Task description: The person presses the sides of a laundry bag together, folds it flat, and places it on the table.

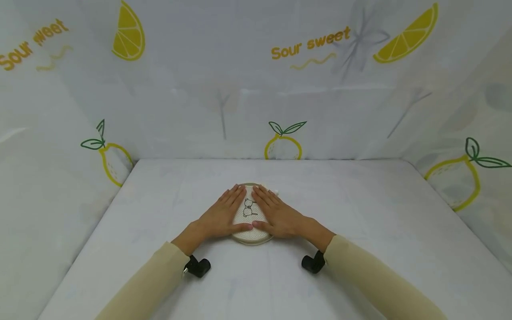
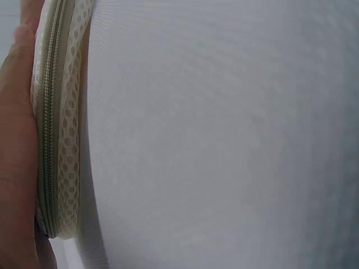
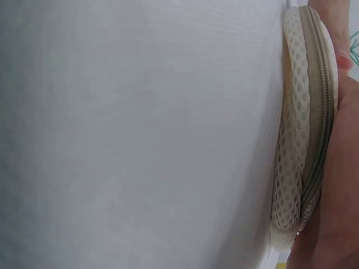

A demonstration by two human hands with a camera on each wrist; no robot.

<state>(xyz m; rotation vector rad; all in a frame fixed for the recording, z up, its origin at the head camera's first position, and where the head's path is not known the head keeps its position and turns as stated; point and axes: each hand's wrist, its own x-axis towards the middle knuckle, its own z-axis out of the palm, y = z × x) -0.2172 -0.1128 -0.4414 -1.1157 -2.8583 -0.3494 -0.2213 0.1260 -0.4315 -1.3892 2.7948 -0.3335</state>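
Observation:
A round cream mesh pouch point(image 1: 250, 215) with a zipper round its edge and a small dark drawing on top lies flat on the white table point(image 1: 360, 231). My left hand point(image 1: 222, 215) rests flat on its left half, fingers straight. My right hand point(image 1: 276, 213) lies flat on its right half, and the two thumbs meet at the pouch's near edge. In the left wrist view the pouch's zipper edge point(image 2: 53, 129) runs along my palm point(image 2: 17, 162). The right wrist view shows the same mesh edge point(image 3: 305, 129) under my right hand point(image 3: 342, 185).
White cloth walls printed with lemons point(image 1: 282, 144) and the words "Sour sweet" point(image 1: 310, 42) close in the table at the back and both sides. A black wrist camera mount point(image 1: 198, 266) sits under each beige sleeve point(image 1: 372, 275).

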